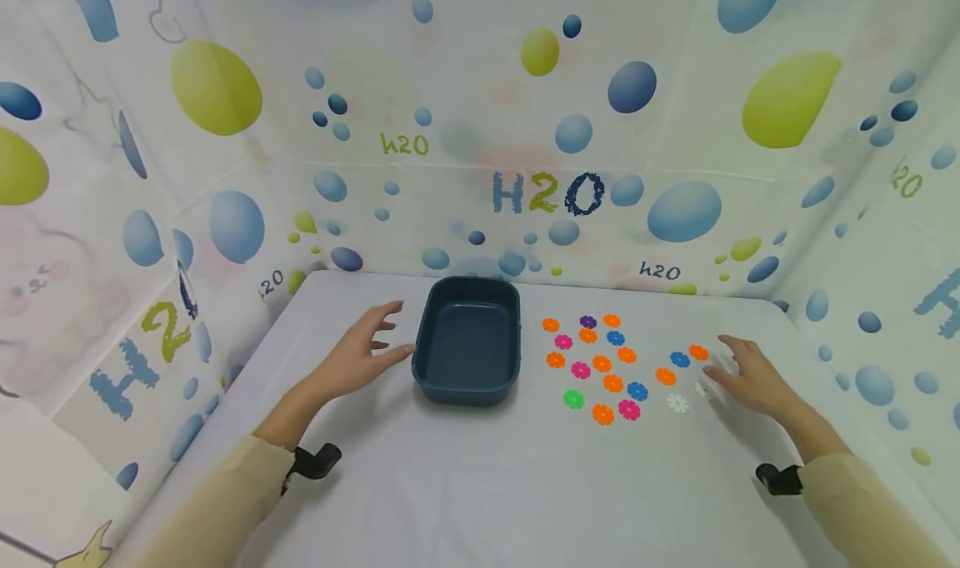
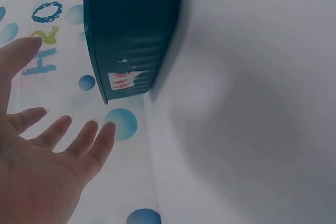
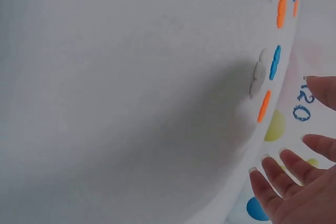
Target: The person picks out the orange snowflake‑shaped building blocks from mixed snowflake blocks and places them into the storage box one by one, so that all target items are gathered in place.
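Observation:
A dark blue-green rectangular tray (image 1: pixel 467 391) stands left of centre on the white table, nothing lying inside it. Beside its left wall is my left hand (image 1: pixel 358 356), fingers loosely spread and holding nothing; the left wrist view shows the open palm (image 2: pixel 47 177) near the tray's outer wall (image 2: pixel 126 61), which bears a torn label. Several small flower-shaped discs lie flat to the right of the tray, among them an orange one (image 1: pixel 603 415), a green one (image 1: pixel 573 399) and a blue one (image 1: pixel 637 391). My right hand (image 1: pixel 753 378) hovers by the rightmost discs, partly overlapping a white disc (image 1: pixel 703 391), its fingers relaxed and without a grip.
The white tablecloth (image 1: pixel 480 493) covers the table. Behind and at both sides hangs a white curtain (image 1: pixel 465 68) printed with blue and green drops. Black straps with small cameras (image 1: pixel 315 461) sit on both wrists, over beige sleeves (image 1: pixel 217 501).

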`<state>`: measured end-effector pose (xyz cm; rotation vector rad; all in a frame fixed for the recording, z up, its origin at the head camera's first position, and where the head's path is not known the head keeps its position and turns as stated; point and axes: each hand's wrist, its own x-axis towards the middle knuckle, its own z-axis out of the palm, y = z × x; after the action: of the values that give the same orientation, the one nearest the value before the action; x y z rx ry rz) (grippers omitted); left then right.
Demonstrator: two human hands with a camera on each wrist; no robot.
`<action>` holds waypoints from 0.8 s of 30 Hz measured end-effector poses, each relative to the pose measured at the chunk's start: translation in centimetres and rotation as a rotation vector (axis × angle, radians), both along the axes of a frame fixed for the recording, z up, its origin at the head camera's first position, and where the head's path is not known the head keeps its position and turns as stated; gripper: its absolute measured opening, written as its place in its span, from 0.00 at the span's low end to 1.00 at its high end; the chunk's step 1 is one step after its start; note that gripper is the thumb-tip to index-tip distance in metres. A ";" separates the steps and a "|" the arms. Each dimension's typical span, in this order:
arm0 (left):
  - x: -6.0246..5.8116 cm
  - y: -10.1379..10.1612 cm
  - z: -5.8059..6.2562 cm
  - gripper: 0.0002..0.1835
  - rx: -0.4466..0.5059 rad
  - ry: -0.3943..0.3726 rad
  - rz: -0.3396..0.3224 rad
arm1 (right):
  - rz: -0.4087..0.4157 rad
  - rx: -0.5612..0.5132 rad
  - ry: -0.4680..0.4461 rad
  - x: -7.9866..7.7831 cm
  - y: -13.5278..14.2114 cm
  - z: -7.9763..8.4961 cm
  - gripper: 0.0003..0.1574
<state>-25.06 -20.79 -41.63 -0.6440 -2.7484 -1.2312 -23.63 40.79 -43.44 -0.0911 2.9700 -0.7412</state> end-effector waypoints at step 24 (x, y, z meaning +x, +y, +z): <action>-2.5 1.1 -1.1 0.32 0.321 -0.430 0.009 | -0.077 -0.091 -0.127 -2.5 0.3 -0.7 0.38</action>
<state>-27.53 -19.72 -42.73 -0.3682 -2.7489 -1.9521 -26.16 41.12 -44.15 0.0635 2.8338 -0.8571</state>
